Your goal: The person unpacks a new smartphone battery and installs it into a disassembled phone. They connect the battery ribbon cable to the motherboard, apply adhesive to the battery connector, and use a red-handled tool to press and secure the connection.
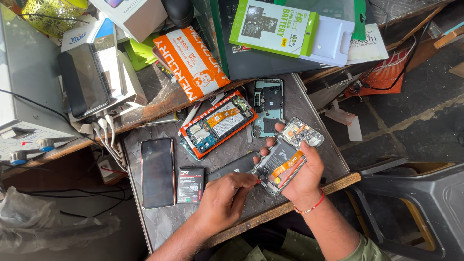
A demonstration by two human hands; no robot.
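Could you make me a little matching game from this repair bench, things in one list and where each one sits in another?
Things:
1. Opened phone with the orange ribbon cable
2. Dark phone lying screen up
3. Small black battery
4. Open phone in an orange frame

Places:
A. Flat on the table, farthest to the left
B. Cradled in the right hand, the left hand working at its lower edge
C. Behind the hands, under the orange and white packet
D. Just right of the dark phone

Pairs: 1-B, 2-A, 3-D, 4-C
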